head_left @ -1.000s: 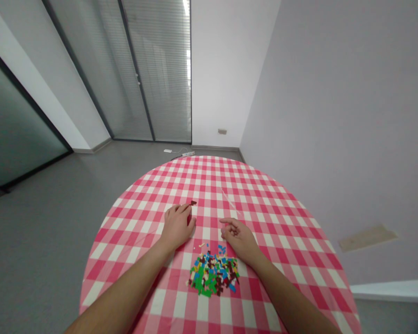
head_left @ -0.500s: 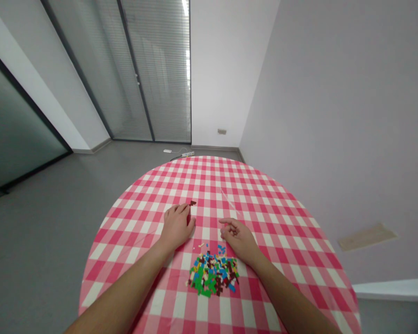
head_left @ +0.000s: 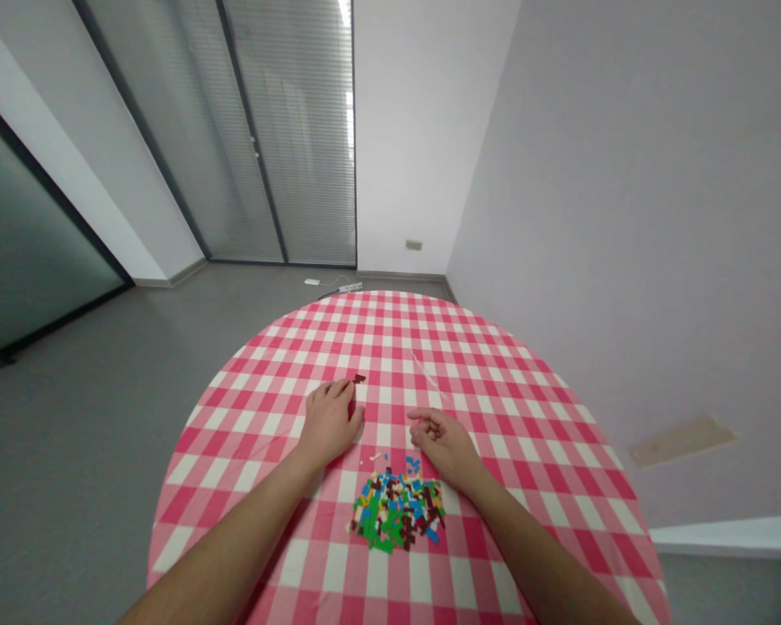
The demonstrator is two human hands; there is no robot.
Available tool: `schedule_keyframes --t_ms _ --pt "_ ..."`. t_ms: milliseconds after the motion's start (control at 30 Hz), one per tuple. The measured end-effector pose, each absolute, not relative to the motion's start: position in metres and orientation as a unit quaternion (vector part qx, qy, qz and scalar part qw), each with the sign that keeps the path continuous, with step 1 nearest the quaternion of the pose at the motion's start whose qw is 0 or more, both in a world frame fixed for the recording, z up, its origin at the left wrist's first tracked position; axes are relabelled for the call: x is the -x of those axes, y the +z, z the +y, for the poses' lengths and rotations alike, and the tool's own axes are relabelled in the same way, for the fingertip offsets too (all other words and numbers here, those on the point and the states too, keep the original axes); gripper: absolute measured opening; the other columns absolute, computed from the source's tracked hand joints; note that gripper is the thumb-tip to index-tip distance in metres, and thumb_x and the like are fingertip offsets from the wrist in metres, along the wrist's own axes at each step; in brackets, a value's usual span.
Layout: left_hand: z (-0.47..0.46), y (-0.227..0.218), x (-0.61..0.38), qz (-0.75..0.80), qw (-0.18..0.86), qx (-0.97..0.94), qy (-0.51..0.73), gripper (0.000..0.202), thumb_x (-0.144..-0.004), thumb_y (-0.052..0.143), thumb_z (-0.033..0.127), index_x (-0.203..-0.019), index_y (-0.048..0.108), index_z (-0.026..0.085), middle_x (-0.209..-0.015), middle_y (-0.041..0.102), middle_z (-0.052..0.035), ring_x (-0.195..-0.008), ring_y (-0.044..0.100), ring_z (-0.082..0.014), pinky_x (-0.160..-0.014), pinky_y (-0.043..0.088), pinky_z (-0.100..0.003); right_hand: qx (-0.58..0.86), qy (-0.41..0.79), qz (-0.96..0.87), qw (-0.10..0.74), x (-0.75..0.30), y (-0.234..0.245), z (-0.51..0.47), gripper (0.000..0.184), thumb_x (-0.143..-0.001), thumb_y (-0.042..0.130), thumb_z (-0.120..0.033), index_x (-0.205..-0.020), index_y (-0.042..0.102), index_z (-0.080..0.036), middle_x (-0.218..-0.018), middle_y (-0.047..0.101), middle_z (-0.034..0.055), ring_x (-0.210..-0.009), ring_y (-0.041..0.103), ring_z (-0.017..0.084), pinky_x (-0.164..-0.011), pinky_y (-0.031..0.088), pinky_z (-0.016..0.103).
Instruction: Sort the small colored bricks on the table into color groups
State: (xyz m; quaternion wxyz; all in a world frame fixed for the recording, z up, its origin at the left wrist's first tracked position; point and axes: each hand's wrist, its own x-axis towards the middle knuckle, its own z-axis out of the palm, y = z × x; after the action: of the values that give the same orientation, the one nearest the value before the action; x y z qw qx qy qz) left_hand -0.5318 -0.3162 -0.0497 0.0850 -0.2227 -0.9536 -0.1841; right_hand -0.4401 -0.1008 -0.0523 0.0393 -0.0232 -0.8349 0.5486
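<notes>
A heap of small toy building bricks [head_left: 397,512] in green, blue, dark brown, yellow and white lies close to me between my forearms. My left hand [head_left: 329,425] rests palm down beyond the heap's left side, thumb held away from the fingers. Its fingertips are beside a small group of dark brown bricks [head_left: 360,378], perhaps touching it. Across from it, my right hand [head_left: 447,444] lies on its side beyond the heap's right, index finger stretched out and the other fingers loosely curled. I see nothing in either hand.
A red and white checked cloth [head_left: 495,391] covers the round table. A few loose blue bricks [head_left: 413,466] lie at the heap's far edge. On the floor beyond the table is a power strip [head_left: 350,287]. A wall [head_left: 657,217] stands to the right, glass panels [head_left: 286,130] ahead.
Both hands and the bricks stay in place. Only the camera view has shifted very slightly.
</notes>
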Motion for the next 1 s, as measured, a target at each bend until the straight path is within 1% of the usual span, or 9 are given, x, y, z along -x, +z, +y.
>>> schedule_keyframes --t_ms 100,200,333,433,567,767,933,1000 --pt "-0.316 -0.049 0.531 -0.953 0.087 0.222 -0.190 0.036 -0.091 0.050 0.034 -0.122 0.061 0.019 -0.134 0.059 -0.0107 -0.121 0.048 -0.0341 -0.102 0.036 -0.054 -0.039 0.500 -0.865 0.021 0.437 -0.045 -0.101 0.019 -0.084 0.058 -0.028 -0.095 0.070 -0.018 -0.073 0.066 0.0034 -0.064 0.059 0.016 -0.060 0.045 0.027" --pt "-0.318 -0.049 0.531 -0.948 0.089 0.228 -0.203 0.033 -0.091 0.051 0.033 -0.120 0.062 0.020 -0.134 0.059 -0.0110 -0.122 0.049 -0.0336 -0.102 0.036 -0.054 -0.144 0.407 -0.902 0.001 0.432 -0.033 -0.105 0.014 -0.085 0.060 -0.023 -0.086 0.073 -0.021 -0.079 0.068 0.0041 -0.073 0.060 0.017 -0.066 0.044 0.028" --pt "-0.321 -0.049 0.531 -0.935 0.089 0.252 -0.233 0.027 -0.090 0.054 0.030 -0.112 0.065 0.021 -0.130 0.061 -0.0103 -0.119 0.052 -0.0324 -0.102 0.039 -0.053 -0.212 0.299 -0.930 -0.010 0.426 -0.023 -0.115 0.016 -0.089 0.060 -0.024 -0.090 0.076 -0.023 -0.083 0.066 0.0050 -0.083 0.059 0.019 -0.071 0.042 0.029" --pt "-0.323 -0.051 0.527 -0.919 0.091 0.279 -0.262 0.024 -0.089 0.055 0.027 -0.108 0.068 0.022 -0.127 0.062 -0.0107 -0.119 0.053 -0.0305 -0.103 0.040 -0.051 -0.225 0.254 -0.941 -0.018 0.425 -0.023 -0.120 0.018 -0.088 0.059 -0.021 -0.095 0.075 -0.023 -0.084 0.064 0.0055 -0.085 0.058 0.020 -0.072 0.041 0.029" --pt "-0.322 -0.053 0.518 -0.896 0.098 0.317 -0.296 0.023 -0.088 0.057 0.025 -0.107 0.070 0.021 -0.126 0.060 -0.0118 -0.122 0.051 -0.0292 -0.104 0.041 -0.048 -0.228 0.235 -0.945 -0.023 0.426 -0.026 -0.122 0.024 -0.085 0.057 -0.015 -0.099 0.075 -0.023 -0.086 0.063 0.0056 -0.086 0.057 0.020 -0.073 0.041 0.029" --pt "-0.319 -0.052 0.512 -0.879 0.085 0.349 -0.315 0.021 -0.088 0.057 0.024 -0.103 0.072 0.021 -0.123 0.059 -0.0120 -0.121 0.051 -0.0283 -0.104 0.041 -0.047 -0.228 0.228 -0.946 -0.023 0.426 -0.028 -0.121 0.019 -0.089 0.058 -0.023 -0.097 0.075 -0.024 -0.085 0.064 0.0050 -0.085 0.058 0.020 -0.074 0.041 0.030" --pt "-0.318 -0.050 0.511 -0.874 0.075 0.353 -0.324 0.021 -0.088 0.056 0.023 -0.101 0.072 0.021 -0.122 0.060 -0.0112 -0.120 0.051 -0.0282 -0.104 0.041 -0.048 -0.217 0.249 -0.944 -0.014 0.427 -0.030 -0.123 0.016 -0.088 0.059 -0.023 -0.091 0.076 -0.023 -0.084 0.066 0.0049 -0.084 0.059 0.020 -0.073 0.042 0.030" --pt "-0.318 -0.049 0.510 -0.872 0.072 0.356 -0.330 0.020 -0.088 0.056 0.022 -0.101 0.072 0.022 -0.121 0.061 -0.0103 -0.119 0.052 -0.0276 -0.103 0.042 -0.048 -0.212 0.275 -0.938 -0.002 0.428 -0.031 -0.123 0.016 -0.088 0.059 -0.022 -0.088 0.075 -0.023 -0.084 0.067 0.0053 -0.084 0.060 0.020 -0.074 0.043 0.030"
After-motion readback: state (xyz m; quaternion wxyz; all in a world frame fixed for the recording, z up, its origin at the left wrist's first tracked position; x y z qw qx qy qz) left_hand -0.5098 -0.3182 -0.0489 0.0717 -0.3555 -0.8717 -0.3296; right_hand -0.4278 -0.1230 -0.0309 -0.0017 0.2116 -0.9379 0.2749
